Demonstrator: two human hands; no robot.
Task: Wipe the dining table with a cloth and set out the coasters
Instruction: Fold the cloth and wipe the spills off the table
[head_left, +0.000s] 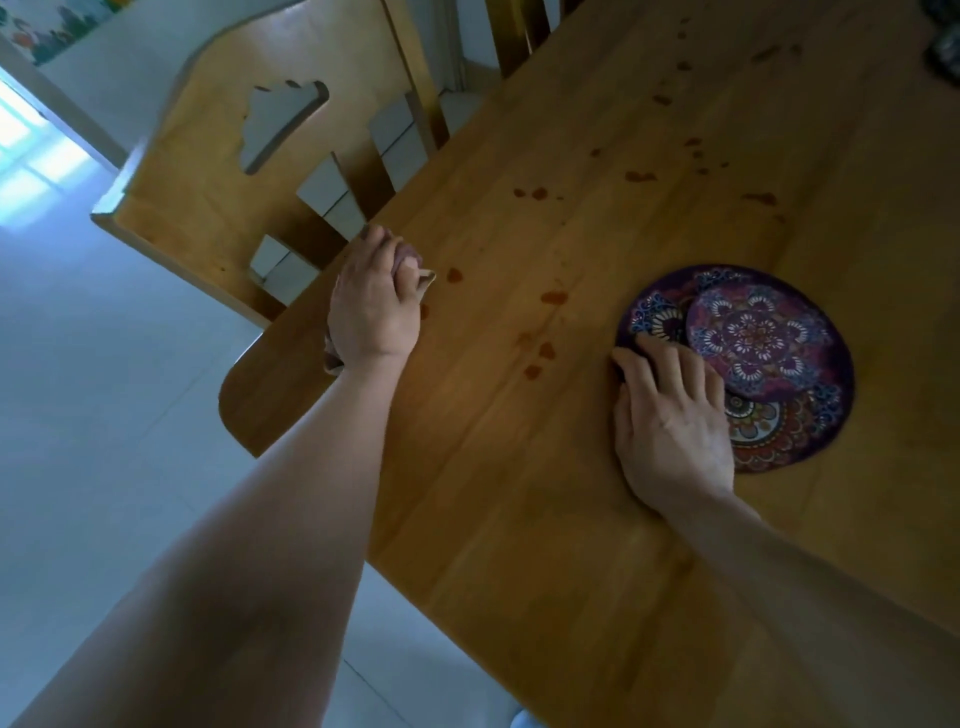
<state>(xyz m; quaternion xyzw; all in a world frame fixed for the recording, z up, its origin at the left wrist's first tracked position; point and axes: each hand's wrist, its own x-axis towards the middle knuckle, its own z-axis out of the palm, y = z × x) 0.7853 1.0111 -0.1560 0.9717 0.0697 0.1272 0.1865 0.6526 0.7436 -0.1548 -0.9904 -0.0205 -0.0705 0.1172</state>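
While reddish stains (553, 297) are scattered over the wooden dining table (519, 493), the wiping step seems to be only at its start. The left hand (374, 306) has its fingers closed around a bunched cloth (425, 277) at the table's left edge, just beside the chair (208, 171), with the arm stretched forward. The right hand (670, 421) lies flat on the stacked mandala coasters (758, 332), gripping nothing. Next, the cloth probably must sweep right across the spots, and the coasters must give way.
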